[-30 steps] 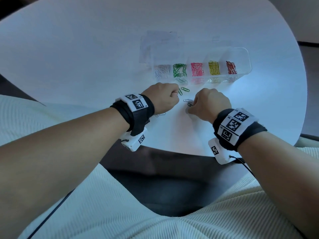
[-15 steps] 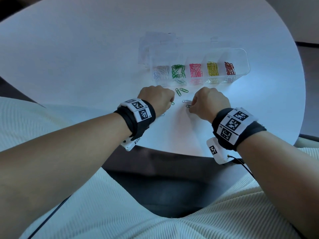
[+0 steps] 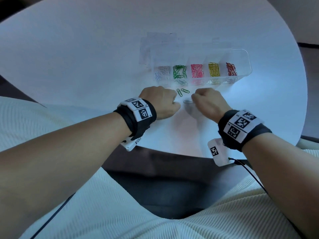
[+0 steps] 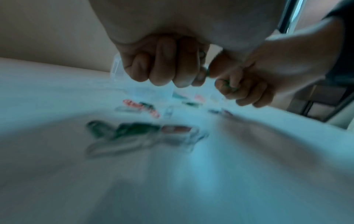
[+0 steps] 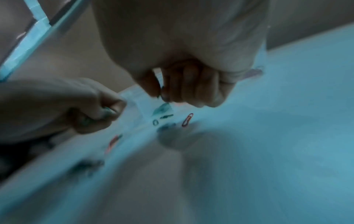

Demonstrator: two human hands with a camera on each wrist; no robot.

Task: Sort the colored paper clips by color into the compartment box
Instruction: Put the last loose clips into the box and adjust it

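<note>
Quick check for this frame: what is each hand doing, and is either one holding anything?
Left hand: fingers curled, pinching green paper clips.
Right hand: fingers curled, pinching what looks like a green clip; blur hides detail.

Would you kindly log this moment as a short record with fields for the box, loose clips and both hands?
box: clear compartment box, open, on the white table
compartments, left to right: white, green, pink, yellow, red clips
loose clips: two green clips and one pale clip lie between the hands
left hand: fingers curled, pinching something green
right hand: fingers curled, something green at the fingertips
</note>
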